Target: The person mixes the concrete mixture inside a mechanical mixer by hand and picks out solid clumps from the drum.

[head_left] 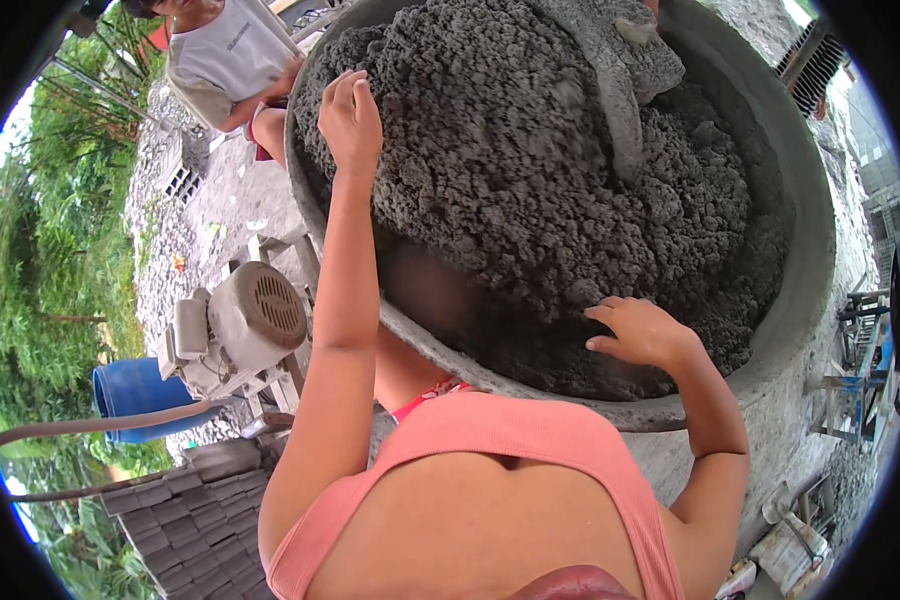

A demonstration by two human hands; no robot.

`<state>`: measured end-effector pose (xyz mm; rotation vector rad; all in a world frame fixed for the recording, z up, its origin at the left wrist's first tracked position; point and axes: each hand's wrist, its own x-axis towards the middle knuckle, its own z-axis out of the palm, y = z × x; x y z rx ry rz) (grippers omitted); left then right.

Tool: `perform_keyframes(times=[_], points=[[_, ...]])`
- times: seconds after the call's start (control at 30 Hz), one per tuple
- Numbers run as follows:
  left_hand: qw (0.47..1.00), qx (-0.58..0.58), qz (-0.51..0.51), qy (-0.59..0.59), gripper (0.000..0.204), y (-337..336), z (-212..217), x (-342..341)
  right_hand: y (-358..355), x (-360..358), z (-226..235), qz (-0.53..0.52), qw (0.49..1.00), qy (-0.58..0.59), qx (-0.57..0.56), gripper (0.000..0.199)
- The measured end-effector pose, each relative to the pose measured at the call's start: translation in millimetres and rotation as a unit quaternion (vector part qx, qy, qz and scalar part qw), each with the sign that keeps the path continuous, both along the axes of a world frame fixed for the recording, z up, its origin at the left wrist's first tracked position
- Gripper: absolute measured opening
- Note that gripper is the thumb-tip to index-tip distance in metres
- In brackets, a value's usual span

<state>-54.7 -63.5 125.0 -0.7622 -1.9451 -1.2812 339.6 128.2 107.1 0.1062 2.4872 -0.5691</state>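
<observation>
A large round mixing drum [815,255] in front of me holds a heap of dark grey crumbly concrete mix [490,130]. A thick, mix-coated mixer arm [618,105] reaches into the heap from the far side. My left hand [352,125] is raised near the drum's left rim, its fingers loosely bent and nothing visible in them. Low over the near right part of the mix is my right hand [642,332], thumb and fingers apart, holding nothing; whether its fingertips touch the mix I cannot tell. Some mix near the front wall is blurred.
Left of the drum stands a dusty electric motor [260,318], with a blue barrel [140,398] behind it. Another person [225,65] is beside the drum at the far left. Stacked grey blocks [195,525] lie at lower left. A blue metal frame [865,385] stands at right.
</observation>
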Motion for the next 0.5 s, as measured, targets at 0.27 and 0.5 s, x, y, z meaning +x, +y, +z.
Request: perform_keyframes(times=[0.27,0.5], points=[[0.956,-0.287,0.048,0.034,0.045,-1.0,-1.4,31.6,-32.2,-5.1,33.8,-0.013,0.965,0.257,-0.039,0.077],[0.944,-0.282,-0.146,-0.088,0.056,12.3,26.2,98.0,-40.3,-5.4,24.4,-0.021,0.954,0.297,0.031,0.098]])
